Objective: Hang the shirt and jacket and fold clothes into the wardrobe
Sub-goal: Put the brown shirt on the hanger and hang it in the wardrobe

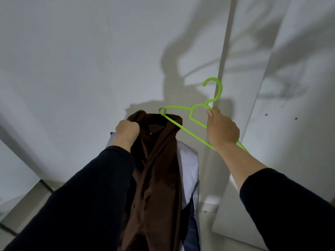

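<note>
The left hand clutches the collar of a brown shirt that hangs straight down below it, while the right hand grips a green hanger near its neck, the hanger's far tip touching the collar, against a white wall.

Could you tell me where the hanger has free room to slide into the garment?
Open air lies between the left hand and right hand, above the brown garment. The green hanger already touches the bunched collar; below, pale cloth crowds.
</note>
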